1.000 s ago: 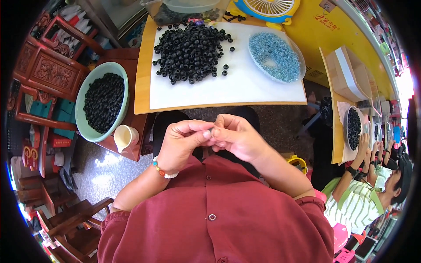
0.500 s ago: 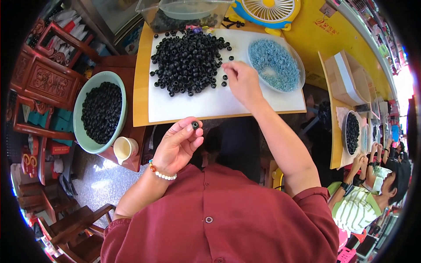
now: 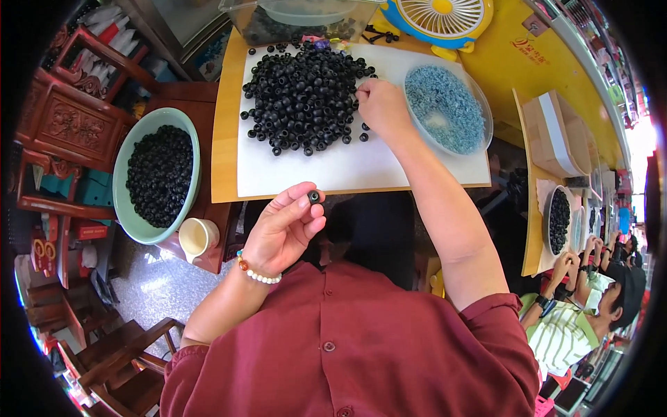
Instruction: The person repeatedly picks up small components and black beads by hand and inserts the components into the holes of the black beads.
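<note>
A black bead [image 3: 314, 197] with a hole through it is pinched between the thumb and fingers of my left hand [image 3: 286, 226], just off the table's front edge. My right hand [image 3: 384, 108] reaches over the white sheet to the right side of a heap of black beads [image 3: 299, 97]. Its fingers are drawn together, and whatever lies between the tips is too small or hidden to make out. A few loose beads [image 3: 364, 137] lie below that hand. Beside it on the right stands a clear round dish [image 3: 488, 135] of small pale blue beads [image 3: 445, 104].
At left, a pale green basin [image 3: 122, 201] holds more black beads, with a cream cup [image 3: 197, 236] next to it. A clear plastic bin [image 3: 361, 24] and a blue and yellow fan [image 3: 441, 21] stand at the back. Another person [image 3: 570, 333] works at a table on the right.
My right hand has moved slightly up and left, closer to the heap, with its fingers curled in more. The left hand keeps its bead in nearly the same place; the view has shifted a little.
</note>
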The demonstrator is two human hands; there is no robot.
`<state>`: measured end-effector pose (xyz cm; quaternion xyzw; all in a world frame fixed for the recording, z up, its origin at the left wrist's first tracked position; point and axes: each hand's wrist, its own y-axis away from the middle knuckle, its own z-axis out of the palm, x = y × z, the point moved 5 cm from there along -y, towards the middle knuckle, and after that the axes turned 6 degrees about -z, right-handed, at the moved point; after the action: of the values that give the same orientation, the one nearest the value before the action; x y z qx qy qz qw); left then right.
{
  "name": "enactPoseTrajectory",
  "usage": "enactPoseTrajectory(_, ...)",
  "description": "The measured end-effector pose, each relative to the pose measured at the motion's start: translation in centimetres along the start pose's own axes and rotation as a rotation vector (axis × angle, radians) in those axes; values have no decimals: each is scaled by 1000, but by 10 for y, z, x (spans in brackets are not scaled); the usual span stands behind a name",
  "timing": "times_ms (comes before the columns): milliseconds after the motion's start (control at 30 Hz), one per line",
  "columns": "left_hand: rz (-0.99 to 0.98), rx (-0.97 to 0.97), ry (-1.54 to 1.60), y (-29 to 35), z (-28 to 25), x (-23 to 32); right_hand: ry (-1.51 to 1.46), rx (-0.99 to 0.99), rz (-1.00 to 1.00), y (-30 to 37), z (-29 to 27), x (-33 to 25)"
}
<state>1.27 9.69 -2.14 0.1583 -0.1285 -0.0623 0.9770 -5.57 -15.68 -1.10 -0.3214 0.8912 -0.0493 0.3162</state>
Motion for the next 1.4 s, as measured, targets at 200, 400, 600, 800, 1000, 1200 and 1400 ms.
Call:
enactPoseTrajectory(200, 9, 12, 9, 7, 6, 0, -550, -101, 124, 40, -29, -22)
enactPoseTrajectory(400, 60, 4, -59, 16, 16, -6, -1079, -485, 149, 126, -66, -92)
enactPoseTrajectory(600, 133, 9, -250, 26, 31, -15, -1010, -534, 90, 151, -88, -113)
enactPoseTrajectory(800, 257, 3, -456, 39, 42, -17, -936, -546, 59, 158, -96, -118)
enactPoseTrajectory(1000, 354, 60, -692, 46, 49, -16, -1143, -649, 155, 163, -93, -118)
enactPoseTrajectory(1200, 335, 79, -701, 46, 48, -18, -1203, -572, 181, 167, -87, -115)
enactPoseTrajectory(1400, 376, 60, -756, 48, 46, -18, -1273, -559, 250, 173, -77, -107)
